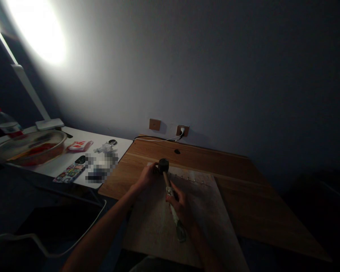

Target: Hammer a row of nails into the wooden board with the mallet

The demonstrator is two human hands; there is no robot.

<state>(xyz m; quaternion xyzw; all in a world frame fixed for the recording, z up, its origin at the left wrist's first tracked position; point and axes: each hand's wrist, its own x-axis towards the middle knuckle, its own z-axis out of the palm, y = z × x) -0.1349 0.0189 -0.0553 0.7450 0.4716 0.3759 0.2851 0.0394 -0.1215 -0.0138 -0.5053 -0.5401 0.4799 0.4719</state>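
Observation:
My right hand is wrapped around the pale, worn handle of a hammer, whose dark, blocky head points away from me. My left hand is beside the hammer head at the far left of a pale wooden board. Its fingertips are drawn together, and the head partly covers them, so whatever they may pinch is hidden. To the right of the head, a row of several small nails stands along the far part of the board.
Beneath the board is a brown wooden table against the wall. A white table at left bears a large bowl, a bottle, a patterned case and a lamp. Cables run to a wall socket.

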